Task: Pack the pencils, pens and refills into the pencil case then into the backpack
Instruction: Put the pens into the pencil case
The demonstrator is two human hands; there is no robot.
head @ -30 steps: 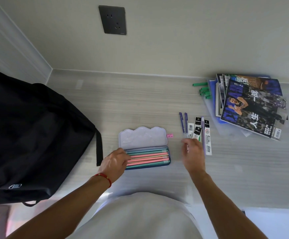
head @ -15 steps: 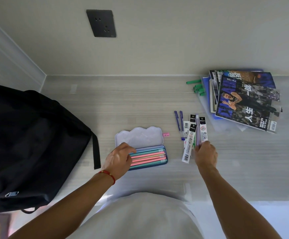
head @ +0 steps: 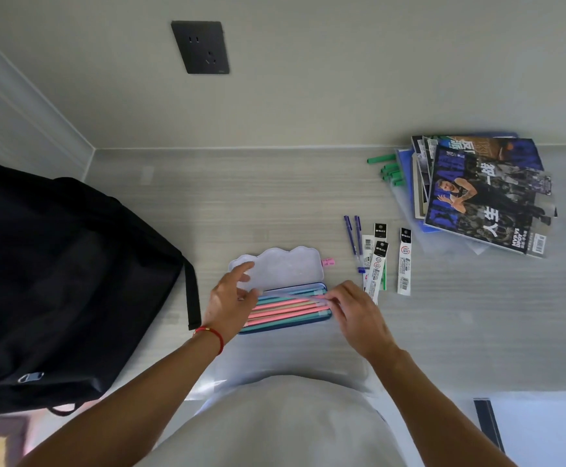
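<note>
Two hands met over the open pencil case (head: 308,291), which lay on the pale worktop (head: 275,203) just in front of the person. The left hand (head: 229,299) covered the left end of the case tray, its fingers loosely spread and the forefinger reaching up over the raised lid (head: 285,267). The right hand (head: 356,313) sat at the tray's right end, thumb and forefinger pinched on a thin translucent stick (head: 291,294) that ran across the top of the tray toward the left hand; whether the left fingers also gripped its far end could not be made out, and whether it was a pen or a refill was too blurred to tell. Pink and teal pencils (head: 288,310) lay lengthwise in the tray, their left ends hidden under the left hand.

Right of the case, apart from it, lay two blue pens (head: 354,242) and several packaged refills (head: 404,261), one packet partly tucked behind the right hand. Farther back, green pens (head: 389,170) lay beside a stack of magazines (head: 484,200), their right ends hidden by the stack. A small pink tab (head: 328,262) showed at the lid's right corner.

The black backpack (head: 66,281) rested at the left, cut off by the frame edge, its opening not visible
</note>
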